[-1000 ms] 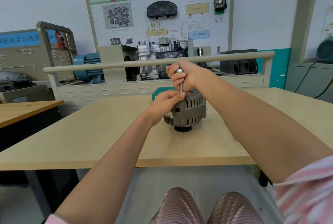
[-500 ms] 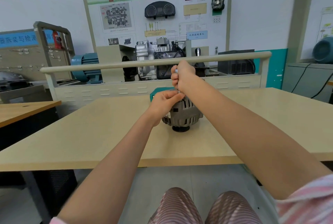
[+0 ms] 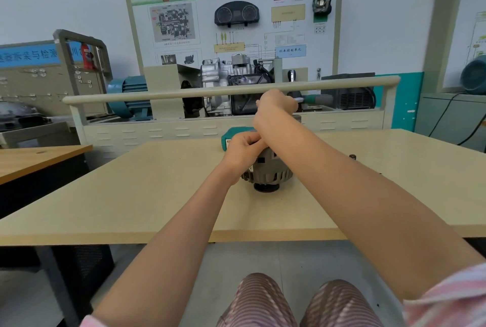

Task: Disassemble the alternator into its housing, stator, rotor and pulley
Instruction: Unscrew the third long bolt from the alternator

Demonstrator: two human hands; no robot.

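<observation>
A grey ribbed alternator stands on the beige table with its dark pulley facing down. My left hand sits on the alternator's top left, fingers curled against it. Above the alternator, my right hand grips a metal tool handle that pokes out to the right of the fist. My right forearm crosses over the alternator and hides its top and the tool's lower end.
A teal box lies on the table just behind the alternator. A small dark part sits on the table to the right. Behind the table stands a railed training bench with a gearbox and a wall display board.
My right hand has swung the tool handle from upright toward the right and slightly higher. My left hand stays on the alternator, which has not moved.
</observation>
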